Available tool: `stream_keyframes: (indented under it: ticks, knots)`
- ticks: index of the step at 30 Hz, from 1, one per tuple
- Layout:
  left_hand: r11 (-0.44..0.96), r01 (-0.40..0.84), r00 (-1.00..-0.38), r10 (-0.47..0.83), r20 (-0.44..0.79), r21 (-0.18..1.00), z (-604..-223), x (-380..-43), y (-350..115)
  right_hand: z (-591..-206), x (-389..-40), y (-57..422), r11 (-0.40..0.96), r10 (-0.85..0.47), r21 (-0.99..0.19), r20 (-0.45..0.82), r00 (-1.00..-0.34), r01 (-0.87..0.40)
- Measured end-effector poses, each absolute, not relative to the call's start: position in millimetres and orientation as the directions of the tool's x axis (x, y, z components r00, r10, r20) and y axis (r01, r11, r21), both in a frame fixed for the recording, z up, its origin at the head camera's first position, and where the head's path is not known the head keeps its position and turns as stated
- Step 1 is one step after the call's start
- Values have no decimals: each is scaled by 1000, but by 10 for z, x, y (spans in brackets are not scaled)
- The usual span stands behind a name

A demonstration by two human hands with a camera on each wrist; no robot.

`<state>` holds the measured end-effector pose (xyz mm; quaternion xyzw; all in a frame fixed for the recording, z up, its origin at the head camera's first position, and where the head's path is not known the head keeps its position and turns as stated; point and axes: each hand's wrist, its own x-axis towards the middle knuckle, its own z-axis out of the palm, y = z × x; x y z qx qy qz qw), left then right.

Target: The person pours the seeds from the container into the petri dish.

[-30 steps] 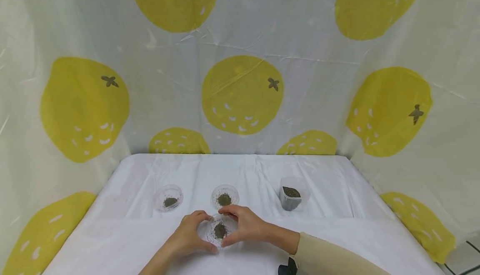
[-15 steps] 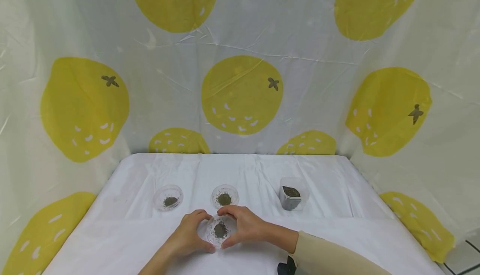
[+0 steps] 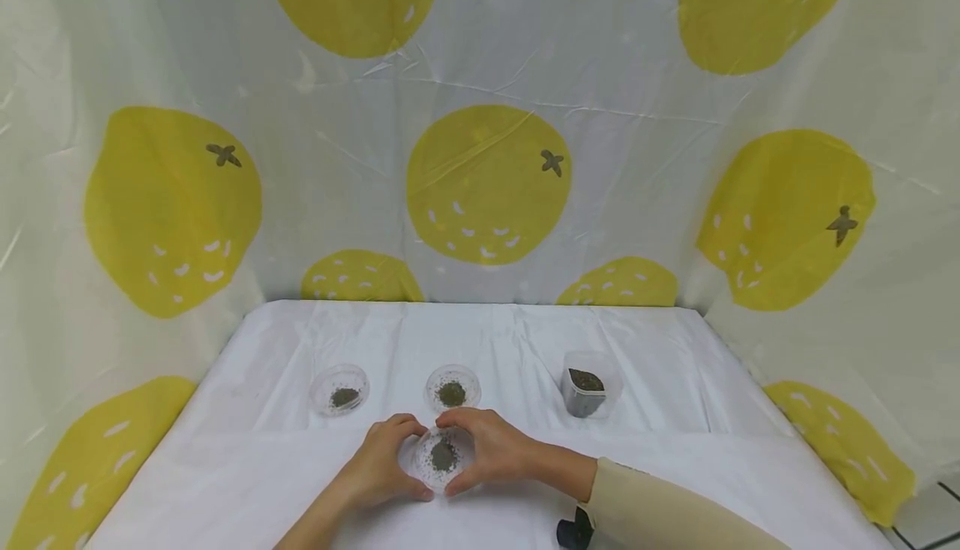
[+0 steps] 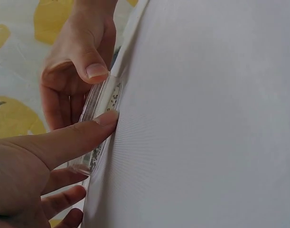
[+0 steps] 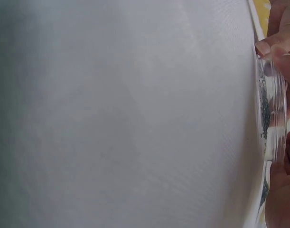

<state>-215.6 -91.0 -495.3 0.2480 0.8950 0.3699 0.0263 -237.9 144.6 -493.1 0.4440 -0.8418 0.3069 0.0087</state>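
Note:
Near the front of the table, a clear round petri dish (image 3: 442, 456) holds a small heap of dark greenish granules, with specks scattered around it. My left hand (image 3: 381, 465) grips its left side between thumb and fingers. On the right side, my right hand (image 3: 497, 452) grips it the same way, its thumb near the front rim. The left wrist view shows the dish (image 4: 105, 97) edge-on, with layered clear walls and the left thumb across its side. Seen from the right wrist, the dish (image 5: 272, 114) stands low against the white cloth at the frame's right edge.
Just behind the held dish is a second petri dish (image 3: 432, 390) with granules, and a third petri dish (image 3: 322, 392) stands to the left. A clear square tub (image 3: 582, 405) of dark granules is at the back right. White cloth (image 3: 675, 483) covers the table; a lemon-print curtain (image 3: 337, 175) surrounds it.
Both hands keep their grip on the petri dish, which has hardly moved. The head view has shifted slightly; the other dishes and the tub stay in place.

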Motion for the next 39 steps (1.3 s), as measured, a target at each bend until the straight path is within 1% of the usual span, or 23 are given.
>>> stream_keyframes:
  ticks: [6,9,15,23,30,35,39]
  knots:
    - [614,431,-873,468,135,661,-4956,-2180,-895,-4897,-2380,1448,469,-757,-428,256,-601,-773]
    - [619,425,-876,465,129,660,-4962,-2176,-894,-4879,-2377,1442,484,-763,-412,232,-603,-772]
    - [617,420,-873,475,110,665,-4946,-2133,-923,-4884,-2376,1405,482,-778,-378,230,-585,-790]
    - [610,413,-872,478,102,676,-4939,-2103,-943,-4864,-2374,1368,472,-798,-354,218,-562,-807]
    - [621,416,-871,481,96,664,-4910,-2074,-937,-4862,-2369,1357,453,-804,-382,216,-555,-805]
    - [623,433,-865,490,107,652,-4919,-2059,-916,-4886,-2346,1385,465,-815,-329,205,-543,-822]
    - [630,457,-859,496,128,627,-4911,-2072,-907,-4862,-2344,1397,471,-816,-313,201,-543,-825]
